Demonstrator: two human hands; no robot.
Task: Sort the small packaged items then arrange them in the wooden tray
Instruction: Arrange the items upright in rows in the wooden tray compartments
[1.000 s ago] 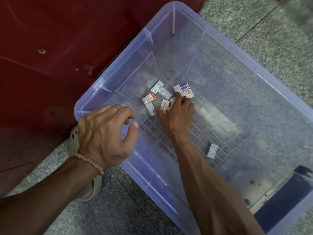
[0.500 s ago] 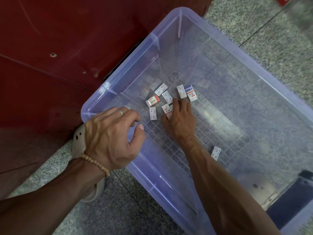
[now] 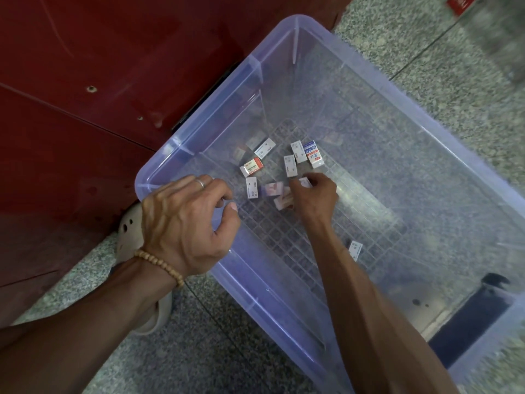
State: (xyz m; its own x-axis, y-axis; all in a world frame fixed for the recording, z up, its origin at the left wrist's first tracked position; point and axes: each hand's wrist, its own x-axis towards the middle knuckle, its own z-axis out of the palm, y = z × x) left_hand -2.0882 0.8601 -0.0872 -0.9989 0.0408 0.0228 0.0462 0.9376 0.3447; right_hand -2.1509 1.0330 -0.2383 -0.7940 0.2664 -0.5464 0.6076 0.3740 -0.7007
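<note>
Compared with one second ago, the right hand (image 3: pixel 314 196) has curled from flat on the floor of the clear bin (image 3: pixel 426 155) into a loose fist, and several small packets now lie slightly differently around it. Nearest the camera, the left hand (image 3: pixel 184 223) hooks over the bin's near-left rim, fingers bent and thumb close to the fingertips, holding nothing; judged purpose: steadying the bin while the other arm reaches in. One stray packet (image 3: pixel 355 249) lies on the bin floor just beside the right forearm, well apart from the rest. Further in, the right fingertips pinch a white packet (image 3: pixel 304 182) and at least one blurred packet (image 3: pixel 284 201) sits against the palm side, apparently being gathered. Beyond the fingers, loose packets remain on the bin floor: a red-ended packet (image 3: pixel 252 166) toward the left rim, a blue-topped packet (image 3: pixel 313 153) just past the knuckles. No wooden tray is in view.
</note>
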